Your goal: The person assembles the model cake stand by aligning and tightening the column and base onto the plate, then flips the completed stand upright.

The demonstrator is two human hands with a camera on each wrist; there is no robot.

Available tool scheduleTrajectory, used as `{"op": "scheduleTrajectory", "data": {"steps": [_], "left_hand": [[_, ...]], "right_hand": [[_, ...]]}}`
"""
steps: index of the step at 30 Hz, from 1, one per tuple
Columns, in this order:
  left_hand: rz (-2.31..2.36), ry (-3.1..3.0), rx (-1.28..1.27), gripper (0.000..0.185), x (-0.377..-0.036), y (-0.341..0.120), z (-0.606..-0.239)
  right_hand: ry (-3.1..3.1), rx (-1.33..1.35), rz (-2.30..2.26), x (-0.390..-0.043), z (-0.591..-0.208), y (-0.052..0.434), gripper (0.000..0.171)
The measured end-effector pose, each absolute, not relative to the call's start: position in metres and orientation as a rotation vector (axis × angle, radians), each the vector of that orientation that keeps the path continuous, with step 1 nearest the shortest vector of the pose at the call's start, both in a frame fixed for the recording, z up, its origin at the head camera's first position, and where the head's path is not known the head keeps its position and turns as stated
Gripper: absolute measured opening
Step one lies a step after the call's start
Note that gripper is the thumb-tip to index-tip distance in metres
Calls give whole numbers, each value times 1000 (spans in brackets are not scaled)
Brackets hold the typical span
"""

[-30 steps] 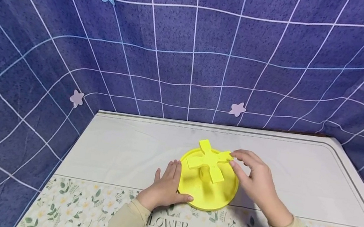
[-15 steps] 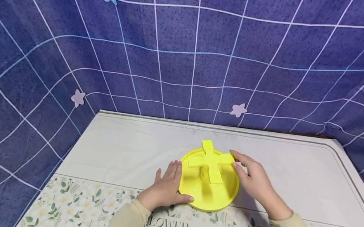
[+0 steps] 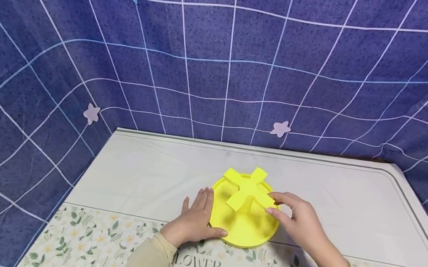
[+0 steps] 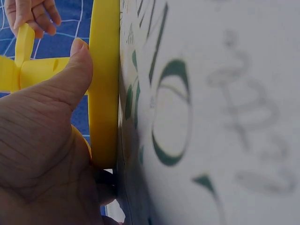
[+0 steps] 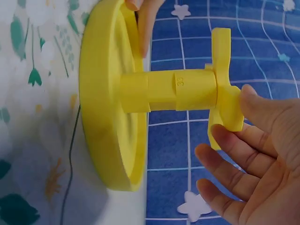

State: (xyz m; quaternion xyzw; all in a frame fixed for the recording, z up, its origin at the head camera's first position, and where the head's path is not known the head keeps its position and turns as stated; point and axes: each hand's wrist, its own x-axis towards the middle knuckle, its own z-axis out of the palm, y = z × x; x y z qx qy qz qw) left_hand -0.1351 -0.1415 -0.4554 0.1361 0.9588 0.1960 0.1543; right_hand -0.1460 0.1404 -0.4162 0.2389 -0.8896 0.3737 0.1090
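A yellow round base (image 3: 242, 234) with a raised rim lies on the table. From its middle rises a thick yellow post (image 5: 161, 90) marked "33". A yellow cross-shaped handle (image 3: 248, 188) with flat arms tops the post. My left hand (image 3: 194, 225) rests against the left and front of the base, fingers straight along the rim and thumb over its front edge. The right hand (image 3: 300, 222) pinches the handle's right arm between thumb and forefinger, its other fingers spread below in the right wrist view.
The table wears a cover, white (image 3: 141, 173) at the back and flower-printed (image 3: 86, 239) in front, with lettering near the left wrist. A dark blue curtain (image 3: 206, 72) with pale grid lines and stars hangs behind the table and at both sides.
The cross-shaped handle has turned clockwise as seen from above. My right hand has moved a little towards me with the handle's arm. The left hand and the base stay put.
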Motion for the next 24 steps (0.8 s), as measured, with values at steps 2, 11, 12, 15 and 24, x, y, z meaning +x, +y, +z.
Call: {"op": "scheduleTrajectory", "data": {"steps": [2, 11, 12, 15, 24], "left_hand": [[564, 2750, 392, 117, -135, -141, -455], [538, 2757, 385, 117, -136, -140, -457], [536, 2758, 384, 118, -136, -140, -457], [534, 2765, 389, 118, -135, -140, -456], [516, 2777, 393, 118, -136, -140, -456]], "right_hand": [[-2610, 736, 1021, -144, -415, 137, 32], [-2560, 826, 757, -141, -410, 118, 31], [-2553, 833, 755, -141, -409, 116, 31], [-2529, 841, 741, -141, -409, 111, 32], [-2482, 821, 745, -142, -406, 114, 35]]}}
